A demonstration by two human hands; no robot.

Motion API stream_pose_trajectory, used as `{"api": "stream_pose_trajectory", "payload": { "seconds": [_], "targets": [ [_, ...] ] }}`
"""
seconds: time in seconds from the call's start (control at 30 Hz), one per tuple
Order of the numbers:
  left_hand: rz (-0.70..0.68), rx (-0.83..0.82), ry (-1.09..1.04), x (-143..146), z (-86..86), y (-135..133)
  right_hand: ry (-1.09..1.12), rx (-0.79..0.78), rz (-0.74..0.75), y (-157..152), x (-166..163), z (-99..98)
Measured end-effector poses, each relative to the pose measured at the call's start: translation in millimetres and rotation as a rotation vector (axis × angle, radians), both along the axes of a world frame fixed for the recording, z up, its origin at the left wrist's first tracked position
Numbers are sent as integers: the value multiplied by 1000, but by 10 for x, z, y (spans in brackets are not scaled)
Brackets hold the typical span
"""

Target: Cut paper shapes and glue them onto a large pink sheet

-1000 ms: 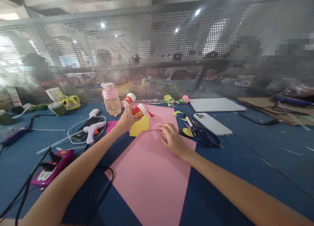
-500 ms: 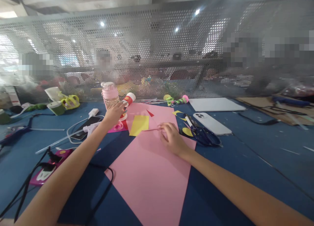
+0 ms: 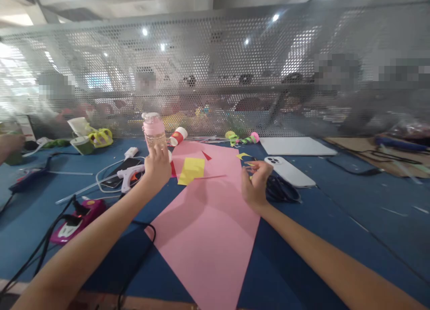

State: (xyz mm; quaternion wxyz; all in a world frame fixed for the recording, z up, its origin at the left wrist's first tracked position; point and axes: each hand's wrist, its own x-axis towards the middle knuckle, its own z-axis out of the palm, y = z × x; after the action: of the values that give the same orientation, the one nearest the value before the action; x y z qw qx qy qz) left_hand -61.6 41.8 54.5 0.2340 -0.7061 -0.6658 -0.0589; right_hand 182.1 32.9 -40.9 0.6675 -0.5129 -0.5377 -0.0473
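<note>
A large pink paper sheet [image 3: 208, 229] lies on the blue table [image 3: 329, 211] in front of me. A yellow paper rectangle [image 3: 191, 169] and a thin pink strip [image 3: 211, 177] rest on its far end. My left hand [image 3: 157, 167] is closed beside the pink water bottle [image 3: 153, 131]; a red and white paper piece [image 3: 171, 162] shows at its fingers. My right hand [image 3: 255, 181] hovers off the sheet's right edge with fingers pinched, next to dark scissors [image 3: 282, 190] and yellow scraps [image 3: 244, 156]. What it pinches is too small to make out.
A white glue gun [image 3: 130, 176] and cables lie left of the sheet, with a pink power strip [image 3: 78, 216] nearer me. A white phone [image 3: 290, 171] and a flat white device [image 3: 295, 145] lie to the right. A perforated metal screen closes the back. Another person's hand [image 3: 9, 144] shows at far left.
My left hand carried the red and white piece leftward to beside the bottle. My right hand lifted off the pink strip and moved right toward the scissors, now pinched.
</note>
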Motion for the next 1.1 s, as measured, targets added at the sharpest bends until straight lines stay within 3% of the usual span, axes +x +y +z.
{"api": "stream_pose_trajectory", "payload": {
  "seconds": [0.13, 0.23, 0.33, 0.43, 0.57, 0.63, 0.73, 0.9, 1.1],
  "targets": [
    [-235, -4, 49, -61, -180, -45, -93, -4, 44, -17, -62, -20],
    [-314, -88, 61, -118, -300, 139, -120, -11, 75, -14, -69, -33],
    [-320, -51, 34, -106, -344, 265, -131, -21, 85, -7, -54, -41],
    [-245, -51, 21, -34, -303, 157, -143, -29, 83, -3, -34, -50],
    [-22, -46, -15, -44, -166, -192, -147, -31, 75, 4, -24, -63],
    [308, -97, -52, -155, -97, -308, -150, -29, 74, 12, -29, -66],
    [569, -273, -243, -408, -35, -344, -160, -19, 86, 25, -46, -62],
    [537, -324, -332, -669, -37, -277, -184, -3, 108, 39, -75, -50],
    [468, -91, -287, -532, 21, -293, -185, -11, 118, 35, -93, -41]
  ]
}}
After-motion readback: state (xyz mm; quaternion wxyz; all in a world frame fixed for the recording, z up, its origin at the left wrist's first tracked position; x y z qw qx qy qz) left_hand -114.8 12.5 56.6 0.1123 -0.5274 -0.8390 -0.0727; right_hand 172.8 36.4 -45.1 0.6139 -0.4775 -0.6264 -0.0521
